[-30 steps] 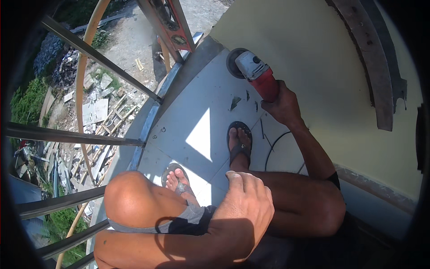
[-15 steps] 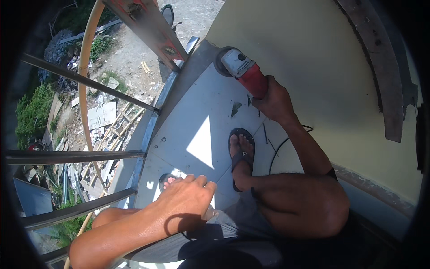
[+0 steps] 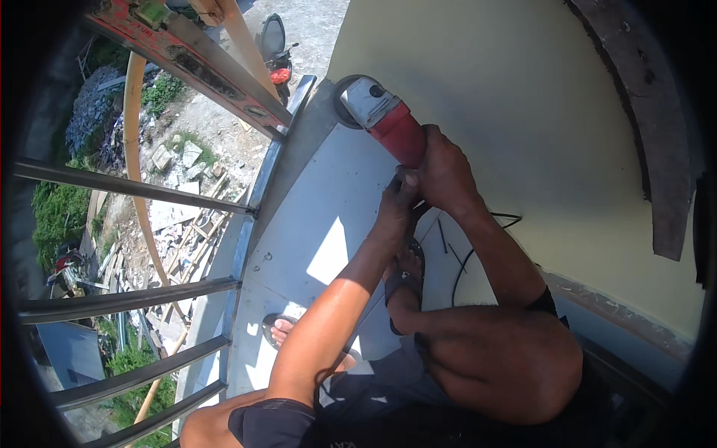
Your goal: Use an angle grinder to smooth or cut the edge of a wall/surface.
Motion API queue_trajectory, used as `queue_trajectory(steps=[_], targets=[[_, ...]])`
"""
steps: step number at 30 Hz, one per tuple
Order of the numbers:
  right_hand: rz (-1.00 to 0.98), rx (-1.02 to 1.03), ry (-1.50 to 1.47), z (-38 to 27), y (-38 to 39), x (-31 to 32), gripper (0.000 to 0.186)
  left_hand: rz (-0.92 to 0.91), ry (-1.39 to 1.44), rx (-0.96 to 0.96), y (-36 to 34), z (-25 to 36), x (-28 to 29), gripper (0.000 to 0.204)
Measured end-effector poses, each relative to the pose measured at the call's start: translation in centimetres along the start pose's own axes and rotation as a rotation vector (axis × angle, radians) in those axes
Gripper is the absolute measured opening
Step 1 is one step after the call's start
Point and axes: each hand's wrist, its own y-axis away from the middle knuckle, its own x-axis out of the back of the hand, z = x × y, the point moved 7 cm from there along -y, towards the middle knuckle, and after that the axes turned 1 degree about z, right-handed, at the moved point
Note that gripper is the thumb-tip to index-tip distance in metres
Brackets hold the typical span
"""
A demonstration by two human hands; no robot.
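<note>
An angle grinder point(image 3: 390, 128) with a red body and a silver gear head is held up in front of me, its disc point(image 3: 342, 103) at the far left end by the pale wall. My right hand point(image 3: 448, 173) is wrapped round the grinder's rear body. Reaching in from below, my left hand point(image 3: 398, 201) is closed against the back of the grinder, just beside the right hand. The fingers of the left hand are partly hidden, and so is what they press on.
Metal railing bars point(image 3: 138, 299) run along the left, joined to a shiny metal post rail point(image 3: 243, 239). A dusty red spirit level point(image 3: 202, 71) leans at the rail's far end. A black cord point(image 3: 457, 280) lies on the white tiles point(image 3: 299, 209) near my sandalled foot point(image 3: 405, 276). Rubble lies below, outside.
My left hand has moved up and forward from over my lap to the back of the grinder. The grinder and right hand have shifted slightly left.
</note>
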Motion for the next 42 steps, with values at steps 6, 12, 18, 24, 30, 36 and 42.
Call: queue_trajectory(steps=[6, 12, 18, 24, 30, 36, 42], targets=[[-0.025, -0.012, 0.014, -0.1, -0.7, 0.2, 0.056, -0.090, 0.005, -0.155, -0.7, 0.5, 0.5, 0.091], [-0.054, -0.065, -0.021, 0.1, -1.0, 0.1, 0.058, 0.004, -0.324, -0.099, -1.4, -0.1, 1.4, 0.070], [-0.089, -0.081, -0.020, -0.1, -1.4, 0.4, 0.058, 0.194, -0.480, -0.163, -1.6, -0.2, 1.5, 0.054], [-0.091, -0.092, -0.025, 0.0, -1.6, 0.4, 0.056, 0.211, -0.563, -0.101, -1.5, 0.1, 1.3, 0.050], [-0.086, -0.088, -0.023, -0.1, -1.6, 0.5, 0.054, 0.221, -0.608, -0.141, -1.4, 0.3, 1.5, 0.046], [-0.074, -0.091, -0.023, 0.1, -1.6, 0.6, 0.052, 0.232, -0.661, -0.112, -1.3, 0.5, 0.9, 0.046], [-0.061, -0.056, -0.030, -0.2, -1.7, 0.8, 0.047, 0.221, -0.632, -0.108, -1.4, 0.6, 1.0, 0.045]])
